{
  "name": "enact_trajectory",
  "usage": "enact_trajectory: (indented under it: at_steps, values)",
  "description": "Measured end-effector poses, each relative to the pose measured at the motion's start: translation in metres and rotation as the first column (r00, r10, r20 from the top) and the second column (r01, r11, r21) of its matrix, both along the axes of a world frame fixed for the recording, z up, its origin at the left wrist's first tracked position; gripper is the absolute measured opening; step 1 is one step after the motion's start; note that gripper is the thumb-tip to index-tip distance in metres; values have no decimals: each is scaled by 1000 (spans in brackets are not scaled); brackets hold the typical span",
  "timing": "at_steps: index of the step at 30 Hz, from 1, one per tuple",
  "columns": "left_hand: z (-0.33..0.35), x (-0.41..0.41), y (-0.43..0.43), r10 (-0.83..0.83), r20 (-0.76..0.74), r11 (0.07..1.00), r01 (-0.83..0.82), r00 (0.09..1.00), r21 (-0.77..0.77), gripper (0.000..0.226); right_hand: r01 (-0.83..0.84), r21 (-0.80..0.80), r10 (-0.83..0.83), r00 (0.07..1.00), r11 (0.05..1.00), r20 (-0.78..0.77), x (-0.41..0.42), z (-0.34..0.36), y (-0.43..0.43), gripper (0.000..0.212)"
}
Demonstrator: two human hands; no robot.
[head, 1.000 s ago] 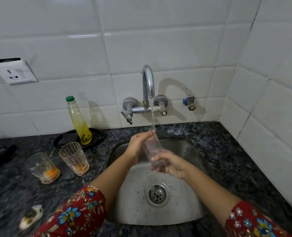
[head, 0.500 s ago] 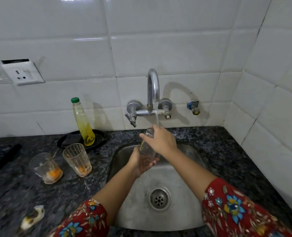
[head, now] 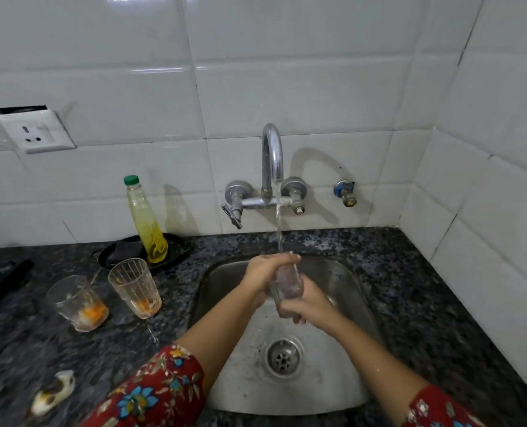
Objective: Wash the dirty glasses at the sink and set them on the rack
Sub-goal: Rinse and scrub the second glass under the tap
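Glass (head: pixel 287 280), clear and wet, is held above the middle of the sink (head: pixel 225 291), tilted a little, with its upper end under the water (head: pixel 278 229) that runs from the tap (head: pixel 273 155) on the wall behind the sink. The left hand (head: pixel 262 272) holds the upper part, its fingers curled together round the rim end, where the stream lands. The right hand (head: pixel 308 303) holds the lower part, fingers wrapped close round the base; how the thumb lies cannot be told. Both forearms reach in over the front edge of the sink, above the drain (head: pixel 283 358).

On the dark speckled counter (head: pixel 410 288), 2 more glasses stand upright to the left of the sink. The nearer dirty glass (head: pixel 136 288) is just beside the sink and the farther dirty glass (head: pixel 78 303) is further left; each has orange residue at its bottom. Behind them, left of the sink and near the wall, a bottle (head: pixel 146 223) with a green cap and yellow liquid stands on a black dish (head: pixel 126 251). A blue valve (head: pixel 344 192) sits on the wall behind the right side of the sink.
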State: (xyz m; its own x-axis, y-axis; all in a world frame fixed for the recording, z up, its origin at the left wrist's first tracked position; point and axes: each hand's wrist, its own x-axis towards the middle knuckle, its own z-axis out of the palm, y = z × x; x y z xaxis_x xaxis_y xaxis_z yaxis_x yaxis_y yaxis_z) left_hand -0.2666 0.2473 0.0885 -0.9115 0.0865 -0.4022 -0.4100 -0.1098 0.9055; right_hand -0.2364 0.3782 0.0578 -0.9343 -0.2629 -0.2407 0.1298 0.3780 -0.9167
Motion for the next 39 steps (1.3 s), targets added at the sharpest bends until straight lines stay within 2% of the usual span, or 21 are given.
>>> enact_trajectory:
  at_steps: [2, 3, 4, 6, 8, 9, 11, 13, 16, 18, 22, 26, 29, 32, 36, 39]
  values:
    - [-3, -5, -12, -150, 41, 976, 141, 988, 167, 59, -89, -343, 160, 970, 935, 185, 4, 7, 10, 49]
    - [-5, -7, -16, -187, 29, 957, 175, 982, 232, 54, -108, -413, 215, 951, 904, 223, 5, 9, 14, 47]
    - [-6, -8, -17, -190, 7, 955, 183, 982, 233, 49, -113, -429, 232, 943, 896, 237, 5, 10, 14, 47]
    - [-3, -5, -13, -111, -76, 990, 117, 991, 79, 45, -71, -276, 124, 976, 958, 180, 2, 11, 5, 55]
    - [3, 1, -4, 64, -153, 995, -74, 986, -60, 42, 75, -133, -68, 996, 988, 52, -1, 8, -11, 57]
    - [4, 2, -2, 103, -154, 991, -114, 983, -65, 43, 134, -144, -128, 991, 980, 45, -2, 6, -16, 53]
    - [8, 2, -4, 99, -142, 994, -103, 985, -21, 49, 181, -298, -140, 978, 937, 154, -3, 1, -21, 44]
    - [15, 0, -11, 152, -173, 985, -163, 973, -51, 46, 245, -413, -155, 959, 877, 238, -3, 3, -20, 43]
    - [24, -10, -24, 315, -332, 918, -374, 889, -130, 51, 252, -410, -202, 966, 877, 163, -6, 8, -27, 55]
    - [31, -21, -32, 352, -362, 893, -426, 863, -146, 60, 203, -400, -164, 978, 894, 129, -2, 10, -35, 60]
    - [43, -42, -44, 312, -361, 911, -384, 879, -148, 74, 227, -362, -177, 970, 904, 166, 4, -5, -29, 62]
    - [47, -47, -44, 274, -342, 928, -341, 899, -152, 65, 359, -329, -308, 930, 873, 200, -11, -10, -23, 57]
    - [46, -45, -42, 255, -372, 927, -334, 893, -167, 67, 292, -308, -256, 954, 905, 154, -8, -8, -29, 64]
    - [42, -42, -41, 236, -415, 920, -340, 879, -197, 65, 297, -326, -248, 951, 898, 183, 2, -19, -25, 70]
    - [38, -35, -37, 93, -510, 890, -300, 855, -342, 61, 396, -296, -357, 917, 869, 180, -4, -24, -17, 71]
    - [36, -32, -45, -25, -536, 861, -254, 844, -440, 64, 339, -320, -302, 940, 885, 160, -3, -20, -21, 79]
